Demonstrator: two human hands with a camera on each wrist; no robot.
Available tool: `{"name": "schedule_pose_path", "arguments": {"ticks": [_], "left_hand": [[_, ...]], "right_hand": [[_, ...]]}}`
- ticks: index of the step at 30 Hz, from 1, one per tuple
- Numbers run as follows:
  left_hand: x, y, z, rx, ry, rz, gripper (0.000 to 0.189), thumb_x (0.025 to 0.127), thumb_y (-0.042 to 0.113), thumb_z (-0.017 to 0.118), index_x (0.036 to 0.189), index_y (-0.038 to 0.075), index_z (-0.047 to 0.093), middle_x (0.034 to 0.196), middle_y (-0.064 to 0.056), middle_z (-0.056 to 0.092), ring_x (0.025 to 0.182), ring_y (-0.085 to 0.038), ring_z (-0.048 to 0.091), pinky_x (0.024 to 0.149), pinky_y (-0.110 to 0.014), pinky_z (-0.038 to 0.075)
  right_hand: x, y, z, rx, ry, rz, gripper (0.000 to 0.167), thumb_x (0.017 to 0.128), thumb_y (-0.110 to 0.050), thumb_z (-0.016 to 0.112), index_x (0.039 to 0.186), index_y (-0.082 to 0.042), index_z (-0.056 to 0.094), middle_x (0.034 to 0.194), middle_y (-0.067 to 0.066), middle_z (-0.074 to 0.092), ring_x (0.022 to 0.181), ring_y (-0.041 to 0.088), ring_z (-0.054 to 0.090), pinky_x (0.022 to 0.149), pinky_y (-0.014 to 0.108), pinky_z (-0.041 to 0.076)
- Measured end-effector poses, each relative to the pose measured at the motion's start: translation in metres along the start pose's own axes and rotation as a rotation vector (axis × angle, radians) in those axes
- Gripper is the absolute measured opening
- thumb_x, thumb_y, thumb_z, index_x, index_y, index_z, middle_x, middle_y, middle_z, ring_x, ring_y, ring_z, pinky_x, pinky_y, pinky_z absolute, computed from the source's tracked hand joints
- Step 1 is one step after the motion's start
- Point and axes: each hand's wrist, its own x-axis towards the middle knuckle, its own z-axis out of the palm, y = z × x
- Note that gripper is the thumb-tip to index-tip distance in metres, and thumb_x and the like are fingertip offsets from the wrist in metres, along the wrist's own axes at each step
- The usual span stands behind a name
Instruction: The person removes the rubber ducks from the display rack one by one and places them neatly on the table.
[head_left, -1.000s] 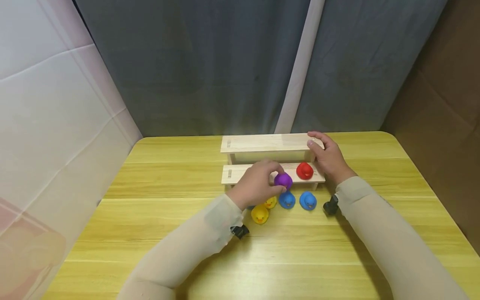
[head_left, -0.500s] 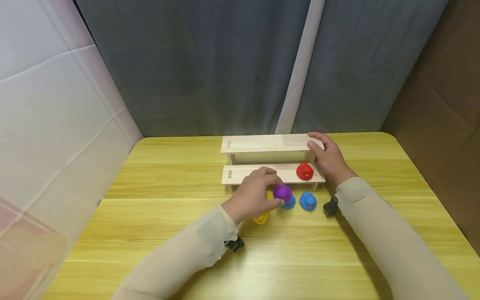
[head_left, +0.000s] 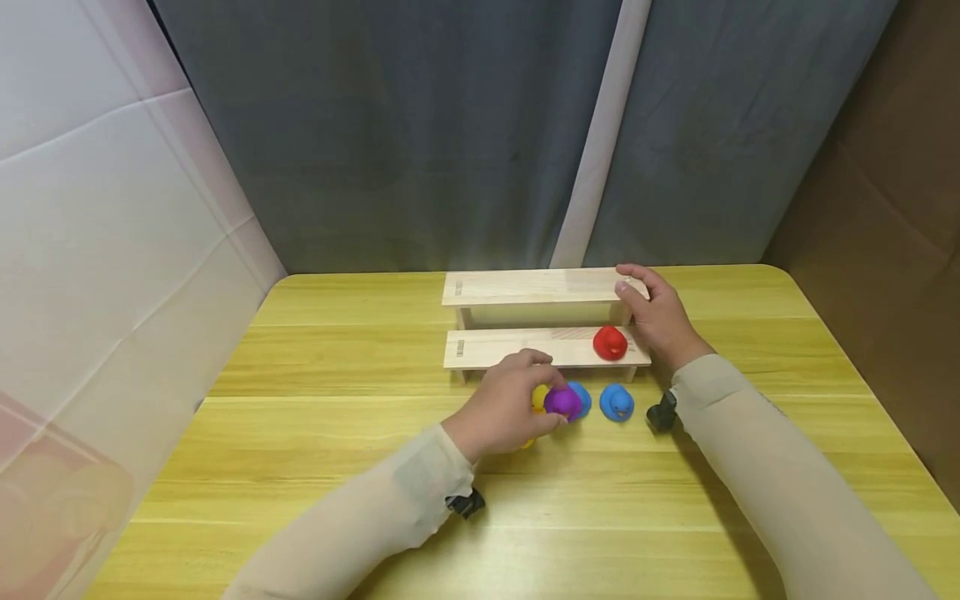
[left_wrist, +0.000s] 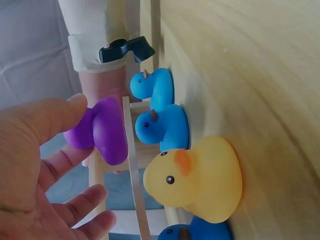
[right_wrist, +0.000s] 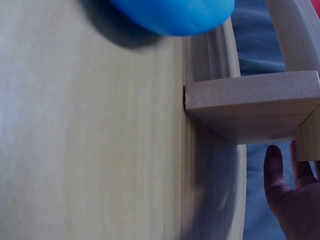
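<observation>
My left hand pinches a purple rubber duck between thumb and index finger, in front of the lower tier. In the left wrist view the purple duck is held above the table, the other fingers spread. Beyond it are two blue ducks, with a yellow duck nearer. The right hand holds the right end of the upper board of a two-tier wooden shelf, thumb on the board. A red duck sits at the right of the lower board.
A lone blue duck stands on the yellow wooden table, right of the left hand. Another yellow duck is mostly covered by that hand. A grey curtain hangs behind the table, with a white cloth on the left.
The left hand has brought the purple duck down and toward me, from in front of the lower board to over the ducks on the table. The right hand stays put.
</observation>
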Motion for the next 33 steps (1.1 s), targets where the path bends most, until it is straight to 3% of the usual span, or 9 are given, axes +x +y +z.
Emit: {"name": "schedule_pose_path", "arguments": {"ticks": [10, 21, 33], "left_hand": [[-0.004, -0.001, 0.007, 0.034, -0.002, 0.039, 0.028, 0.088, 0.033, 0.087, 0.109, 0.021, 0.074, 0.136, -0.005, 0.064, 0.13, -0.028, 0.056, 0.114, -0.049, 0.041], [-0.007, 0.0, 0.011, 0.07, -0.03, 0.05, 0.027, 0.088, 0.034, 0.087, 0.109, 0.022, 0.076, 0.138, -0.006, 0.064, 0.135, -0.03, 0.055, 0.115, -0.055, 0.04], [-0.006, -0.003, 0.016, 0.138, -0.054, 0.033, 0.027, 0.087, 0.039, 0.087, 0.106, 0.023, 0.078, 0.141, -0.007, 0.064, 0.136, -0.029, 0.054, 0.115, -0.053, 0.041]], "right_hand": [[-0.004, -0.004, 0.001, 0.0, -0.009, 0.013, 0.05, 0.11, -0.025, 0.055, 0.155, -0.005, 0.047, 0.167, 0.017, 0.035, 0.155, 0.036, 0.031, 0.128, 0.053, 0.026], [0.014, 0.027, -0.003, -0.015, 0.01, 0.001, 0.05, 0.109, -0.034, 0.057, 0.155, -0.015, 0.049, 0.167, 0.01, 0.036, 0.155, 0.03, 0.032, 0.129, 0.051, 0.026], [0.015, 0.028, -0.003, -0.038, 0.016, 0.003, 0.05, 0.109, -0.037, 0.057, 0.154, -0.017, 0.05, 0.166, 0.008, 0.038, 0.154, 0.029, 0.033, 0.128, 0.05, 0.027]]}}
